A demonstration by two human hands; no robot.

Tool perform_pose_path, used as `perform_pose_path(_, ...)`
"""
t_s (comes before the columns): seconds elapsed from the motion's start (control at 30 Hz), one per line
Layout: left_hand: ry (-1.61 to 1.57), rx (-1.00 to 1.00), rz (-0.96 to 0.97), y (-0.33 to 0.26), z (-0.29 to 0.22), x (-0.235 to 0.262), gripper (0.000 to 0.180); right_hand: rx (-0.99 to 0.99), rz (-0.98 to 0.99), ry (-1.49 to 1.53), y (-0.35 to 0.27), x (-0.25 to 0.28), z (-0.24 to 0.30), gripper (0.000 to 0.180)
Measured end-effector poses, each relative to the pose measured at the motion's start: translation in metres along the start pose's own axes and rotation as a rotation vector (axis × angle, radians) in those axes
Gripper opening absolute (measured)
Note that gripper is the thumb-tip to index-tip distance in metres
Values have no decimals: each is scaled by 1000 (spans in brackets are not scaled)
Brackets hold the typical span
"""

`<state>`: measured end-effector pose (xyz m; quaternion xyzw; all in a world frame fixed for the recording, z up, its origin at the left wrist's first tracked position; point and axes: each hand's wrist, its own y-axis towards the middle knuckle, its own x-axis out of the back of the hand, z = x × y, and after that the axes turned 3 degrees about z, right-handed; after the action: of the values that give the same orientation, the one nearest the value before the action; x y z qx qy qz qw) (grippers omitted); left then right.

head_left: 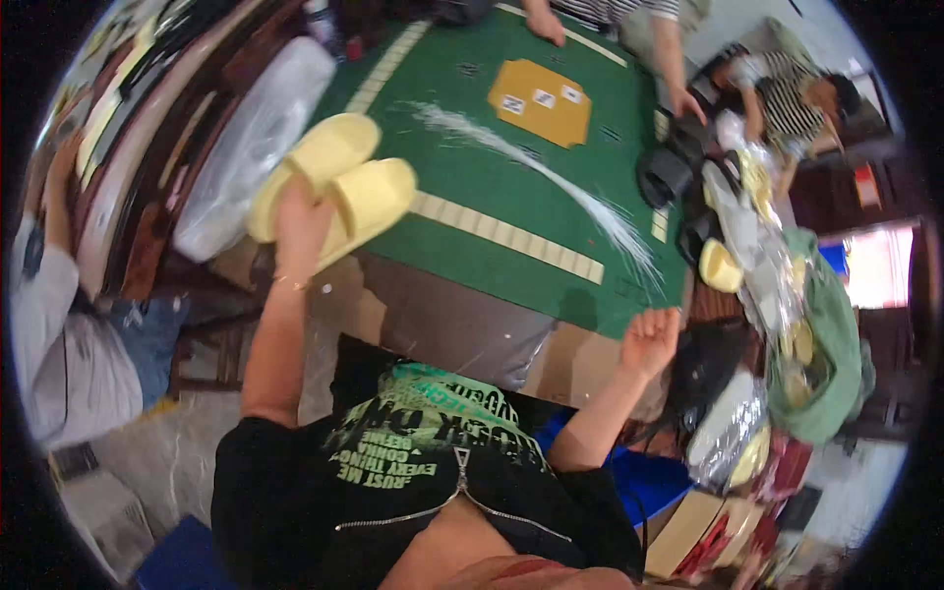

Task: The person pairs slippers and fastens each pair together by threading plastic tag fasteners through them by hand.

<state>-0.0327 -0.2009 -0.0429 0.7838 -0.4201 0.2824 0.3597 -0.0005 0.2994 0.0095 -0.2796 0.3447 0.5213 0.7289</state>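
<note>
My left hand (302,221) is closed on a pair of pale yellow slippers (369,192), held up over the left edge of the green table top (442,280). My right hand (651,339) is closed in a fist at the table's near right corner. Close above it ends a long bundle of thin white plastic strands (531,165), which lies slantwise across the green surface. Whether any strand is between the right fingers is too fine to make out.
Rows of cream tiles (506,236) line the table. A tan board (541,98) lies near a co-worker's hands (546,25) on the far side. Dark slippers (669,172) and bagged yellow slippers (723,265) crowd the right. A plastic-wrapped bundle (256,147) lies left.
</note>
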Motion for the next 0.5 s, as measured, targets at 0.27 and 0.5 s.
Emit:
perform_pose_path(0.27, -143, -49, -75, -51, -50, -20, 49, 31, -134, -202, 22, 0, -5, 17)
perform_pose_path(0.5, -270, -294, 134, -93, -100, -51, 35, 80, -222, -390, 86, 23, 24, 15)
